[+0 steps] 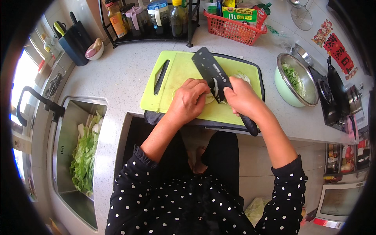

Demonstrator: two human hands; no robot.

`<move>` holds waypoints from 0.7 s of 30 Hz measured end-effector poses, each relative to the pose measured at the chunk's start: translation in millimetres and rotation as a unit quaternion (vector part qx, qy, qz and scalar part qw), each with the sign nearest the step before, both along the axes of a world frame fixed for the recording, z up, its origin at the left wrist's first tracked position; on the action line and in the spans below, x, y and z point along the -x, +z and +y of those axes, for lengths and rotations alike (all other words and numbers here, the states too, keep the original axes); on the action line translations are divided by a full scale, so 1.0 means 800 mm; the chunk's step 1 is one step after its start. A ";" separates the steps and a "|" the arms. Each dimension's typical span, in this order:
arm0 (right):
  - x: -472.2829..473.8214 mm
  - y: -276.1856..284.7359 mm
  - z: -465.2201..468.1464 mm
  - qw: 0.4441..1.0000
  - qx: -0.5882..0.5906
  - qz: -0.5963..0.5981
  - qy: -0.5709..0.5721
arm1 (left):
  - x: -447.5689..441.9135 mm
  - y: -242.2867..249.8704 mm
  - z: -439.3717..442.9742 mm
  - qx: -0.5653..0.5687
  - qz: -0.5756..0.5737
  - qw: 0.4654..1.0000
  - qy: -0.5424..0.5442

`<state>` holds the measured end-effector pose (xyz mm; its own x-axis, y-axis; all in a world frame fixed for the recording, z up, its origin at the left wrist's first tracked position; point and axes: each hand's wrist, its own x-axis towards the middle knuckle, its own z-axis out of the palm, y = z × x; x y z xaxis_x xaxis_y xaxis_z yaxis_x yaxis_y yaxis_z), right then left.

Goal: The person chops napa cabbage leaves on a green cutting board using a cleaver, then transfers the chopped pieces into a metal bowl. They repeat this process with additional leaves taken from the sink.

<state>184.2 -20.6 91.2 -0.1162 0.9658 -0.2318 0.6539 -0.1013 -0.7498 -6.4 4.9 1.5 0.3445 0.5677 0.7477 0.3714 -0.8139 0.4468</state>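
My right hand [242, 95] grips the dark handle of a black-bladed cleaver [210, 66]. Its blade slants up and to the left over a green cutting board [179, 67]. With curled fingers, my left hand [189, 98] holds down a pale vegetable piece [209, 100] right beside the blade; most of that piece is hidden under the hand. Fine pale shreds [242, 77] lie on the board beyond my right hand. A few white bits cling to the blade.
Right of the board stands a pale green bowl [289, 93] holding chopped greens [293, 77]. Leafy cabbage [85, 155] lies in the steel sink [63, 176] at left. Behind are a knife block [75, 42], a black bottle rack [147, 39] and a red basket [230, 30]. A wok [337, 83] sits far right.
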 end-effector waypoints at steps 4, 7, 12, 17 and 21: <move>-0.025 -0.018 -0.018 0.990 -0.131 -0.032 -0.033 | -0.006 0.001 -0.003 0.009 -0.034 0.999 0.000; -0.023 0.004 -0.041 0.990 -0.134 -0.032 0.020 | -0.002 -0.001 -0.005 0.033 -0.026 0.999 0.010; -0.020 0.009 -0.066 0.992 -0.105 -0.043 0.055 | -0.005 0.000 -0.004 0.041 -0.016 0.999 0.010; -0.028 -0.015 -0.062 0.968 -0.202 -0.093 0.116 | -0.005 0.003 -0.005 0.039 0.008 0.999 0.010; -0.012 -0.004 -0.037 0.983 -0.087 -0.100 0.125 | -0.004 0.002 -0.006 0.040 0.029 0.998 0.033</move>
<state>193.9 -50.2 88.1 -0.3244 0.9398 -0.1076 0.7777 0.2002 -0.5959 -3.1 0.3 2.8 0.3462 0.6476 0.6788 0.4507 -0.7494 0.4851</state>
